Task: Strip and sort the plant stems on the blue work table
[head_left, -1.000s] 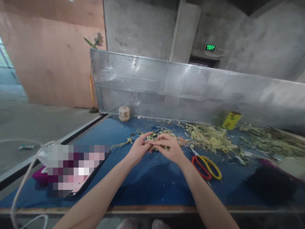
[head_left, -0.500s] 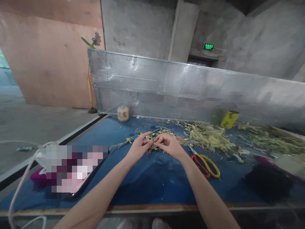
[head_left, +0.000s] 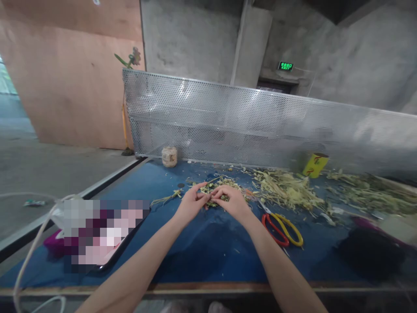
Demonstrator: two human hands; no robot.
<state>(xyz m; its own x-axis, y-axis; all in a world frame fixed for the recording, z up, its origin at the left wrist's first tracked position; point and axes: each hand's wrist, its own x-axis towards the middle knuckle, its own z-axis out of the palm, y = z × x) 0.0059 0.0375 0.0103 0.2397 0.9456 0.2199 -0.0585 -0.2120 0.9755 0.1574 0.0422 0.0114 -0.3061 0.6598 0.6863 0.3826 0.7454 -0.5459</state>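
Note:
My left hand (head_left: pixel 192 203) and my right hand (head_left: pixel 233 202) meet above a small heap of dried plant bits (head_left: pixel 224 181) on the blue table (head_left: pixel 202 256). Both hands are closed in a pinch, with fingertips touching or nearly so. Whatever lies between them is too small and too hidden to name. The left index finger sticks out past the pinch. Left of my left hand lies a thin bunch of pale green stalks (head_left: pixel 167 198). Close by my right forearm are scissors (head_left: pixel 284 228) with one red and one yellow handle loop.
Pale shredded plant strips (head_left: pixel 286 189) spread to the right, beside a yellow cylinder (head_left: pixel 315 165) and more greenish stalks (head_left: pixel 368 195). A whitish roll (head_left: pixel 169 157) stands at the back left. Perforated metal sheet (head_left: pixel 208 117) closes off the far edge. A blurred-out pink object (head_left: pixel 110 234) lies front left.
The view has shifted very slightly. Both hands keep nearly the same place and pinch, with only small finger movement.

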